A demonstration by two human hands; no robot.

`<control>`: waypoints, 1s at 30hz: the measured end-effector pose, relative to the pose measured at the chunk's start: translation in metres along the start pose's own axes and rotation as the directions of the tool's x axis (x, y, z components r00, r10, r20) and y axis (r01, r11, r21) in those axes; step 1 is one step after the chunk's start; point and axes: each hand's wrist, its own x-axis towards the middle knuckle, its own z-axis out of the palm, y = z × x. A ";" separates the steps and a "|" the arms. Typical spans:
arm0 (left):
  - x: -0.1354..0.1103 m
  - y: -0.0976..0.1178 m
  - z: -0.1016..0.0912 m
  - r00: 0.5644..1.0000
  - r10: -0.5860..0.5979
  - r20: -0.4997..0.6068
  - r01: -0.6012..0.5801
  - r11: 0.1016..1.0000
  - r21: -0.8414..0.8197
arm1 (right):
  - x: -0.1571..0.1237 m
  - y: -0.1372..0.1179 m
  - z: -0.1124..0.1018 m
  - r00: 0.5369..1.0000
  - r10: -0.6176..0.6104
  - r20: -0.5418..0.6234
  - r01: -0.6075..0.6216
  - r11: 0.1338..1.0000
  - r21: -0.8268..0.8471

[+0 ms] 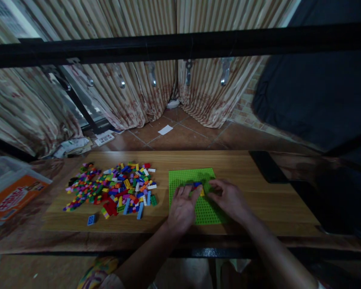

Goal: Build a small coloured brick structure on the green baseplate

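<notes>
A green studded baseplate (190, 176) lies on the wooden table (258, 192) in front of me. Both hands rest on it. My left hand (182, 206) lies on the plate's left half, fingers curled forward toward a small cluster of blue, red and yellow bricks (197, 186) on the plate. My right hand (227, 198) comes in from the right, fingers pinched together at that same cluster. What each finger grips is too small to make out. A large scattered pile of many-coloured bricks (114, 186) lies to the left of the plate.
One blue brick (91, 219) sits alone near the table's front edge. An orange box under a clear lid (9, 192) stands at far left. A dark flat object (266, 164) lies at the table's right rear. A black bar (180, 42) crosses overhead; curtains hang behind.
</notes>
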 end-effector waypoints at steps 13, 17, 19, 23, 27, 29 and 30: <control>-0.008 -0.029 -0.007 0.953 -0.279 -0.119 0.258 0.951 -0.168 | -0.023 0.018 0.000 0.971 -0.055 0.232 0.129 0.938 -0.321; 0.003 -0.029 -0.003 0.964 -0.251 -0.084 0.215 0.928 -0.306 | -0.016 0.015 0.007 0.981 -0.017 0.192 0.095 0.910 -0.404; 0.007 -0.029 -0.003 0.968 -0.236 -0.086 0.193 0.918 -0.347 | -0.013 0.016 0.009 0.984 -0.003 0.177 0.081 0.896 -0.436; 0.008 -0.025 -0.002 0.956 -0.263 -0.133 0.197 0.906 -0.375 | -0.009 0.023 0.008 0.981 -0.031 0.189 0.116 0.883 -0.455; 0.003 -0.020 -0.002 0.954 -0.239 -0.179 0.164 0.920 -0.357 | -0.009 0.027 0.007 0.991 -0.098 0.091 0.130 0.869 -0.477; 0.001 -0.019 -0.003 0.954 -0.226 -0.195 0.149 0.927 -0.345 | -0.009 0.027 0.009 0.986 -0.160 0.056 0.168 0.874 -0.457; 0.001 -0.018 -0.003 0.954 -0.222 -0.203 0.144 0.929 -0.341 | -0.010 0.028 0.010 0.979 -0.192 0.067 0.202 0.877 -0.437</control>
